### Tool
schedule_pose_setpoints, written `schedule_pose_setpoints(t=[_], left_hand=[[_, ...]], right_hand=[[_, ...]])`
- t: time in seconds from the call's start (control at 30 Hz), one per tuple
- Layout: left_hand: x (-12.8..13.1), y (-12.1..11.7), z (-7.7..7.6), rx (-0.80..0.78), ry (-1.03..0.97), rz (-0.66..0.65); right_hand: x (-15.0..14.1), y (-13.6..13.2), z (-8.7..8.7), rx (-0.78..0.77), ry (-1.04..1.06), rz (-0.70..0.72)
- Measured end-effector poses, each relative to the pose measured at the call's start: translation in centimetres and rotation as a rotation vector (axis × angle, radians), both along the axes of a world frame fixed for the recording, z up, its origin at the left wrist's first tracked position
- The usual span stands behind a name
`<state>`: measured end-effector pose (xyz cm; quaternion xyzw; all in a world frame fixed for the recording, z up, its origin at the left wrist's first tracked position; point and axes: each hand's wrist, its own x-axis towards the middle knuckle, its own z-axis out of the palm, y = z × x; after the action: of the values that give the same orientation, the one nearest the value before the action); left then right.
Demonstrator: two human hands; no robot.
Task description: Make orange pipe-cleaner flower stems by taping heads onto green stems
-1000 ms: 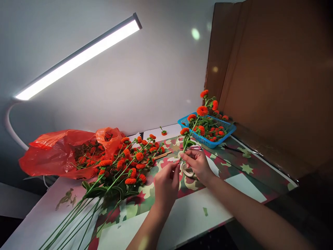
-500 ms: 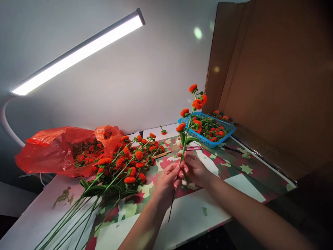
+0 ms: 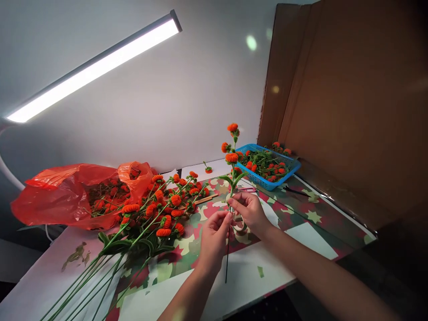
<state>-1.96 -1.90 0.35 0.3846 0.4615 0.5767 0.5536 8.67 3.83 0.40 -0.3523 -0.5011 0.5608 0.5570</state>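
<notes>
An artificial flower stem [image 3: 232, 183] with several fuzzy orange blooms and green leaves stands nearly upright between my hands. My right hand [image 3: 250, 213] pinches it just below the leaves. Lower down, my left hand [image 3: 215, 234] closes thumb and fingers on the thin dark part, whose bare end hangs below. A roll of pale tape [image 3: 240, 226] shows beside my right fingers, partly hidden by them; whether a strip runs from it to the stem I cannot make out. Left of my hands lies a bundle of finished-looking orange flower stems [image 3: 163, 211] on the table.
An orange plastic bag [image 3: 67, 191] holding flowers lies at the left under a lit lamp [image 3: 100, 67]. A blue basket [image 3: 267, 183] of flower pieces stands at the back right, near dark scissors [image 3: 296, 191] and cardboard [image 3: 334, 98]. Wooden sticks [image 3: 207, 198] lie behind the bundle.
The flower stem has gone from leaning right to nearly upright, its blooms turning and shifting left. My hands stay on it, and its dark lower end now shows below my left hand.
</notes>
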Motion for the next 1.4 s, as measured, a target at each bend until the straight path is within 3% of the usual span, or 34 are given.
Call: schedule_pose_setpoints(t=[0.1, 0.2, 0.37, 0.47, 0.53, 0.63, 0.8, 0.93, 1.0, 1.07, 1.23, 1.4], left_hand=[[-0.2, 0.0, 0.2, 0.037, 0.025, 0.105], [-1.0, 0.6, 0.8, 0.065, 0.058, 0.154], [-2.2, 2.0, 2.0, 0.098, 0.089, 0.046], [-2.5, 2.6, 1.7, 0.077, 0.033, -0.051], [-2.7, 2.7, 1.3, 0.075, -0.007, -0.047], [-2.9, 2.7, 0.8, 0.094, -0.014, 0.024], [-2.6, 2.2, 1.4, 0.142, 0.185, 0.196], [-2.4, 2.0, 1.9, 0.182, 0.319, 0.25], [-2.5, 1.9, 2.1, 0.181, 0.357, 0.249], [-2.6, 1.9, 2.3, 0.174, 0.353, 0.232], [-3.0, 1.9, 2.4, 0.187, 0.198, 0.104], [-3.4, 2.1, 1.7, 0.15, -0.052, -0.047]], right_hand=[[-0.2, -0.1, 0.0, 0.035, -0.051, -0.062], [0.0, -0.3, 0.5, 0.06, -0.069, 0.013], [0.4, -0.8, 1.5, 0.103, -0.183, 0.226], [0.4, -1.0, 1.8, 0.107, -0.198, 0.298], [0.3, -1.2, 1.7, 0.094, -0.181, 0.3], [0.0, -1.5, 1.5, 0.131, -0.225, 0.2], [-0.1, -2.0, 1.1, 0.546, -0.643, -0.141], [0.2, -1.8, 1.2, 0.718, -0.781, -0.211], [0.2, -1.6, 1.5, 0.683, -0.764, -0.176], [0.4, -1.3, 1.9, 0.537, -0.696, -0.098], [1.3, -0.6, 3.1, 0.06, -0.415, 0.288], [1.9, -0.3, 3.2, -0.144, -0.186, 0.606]])
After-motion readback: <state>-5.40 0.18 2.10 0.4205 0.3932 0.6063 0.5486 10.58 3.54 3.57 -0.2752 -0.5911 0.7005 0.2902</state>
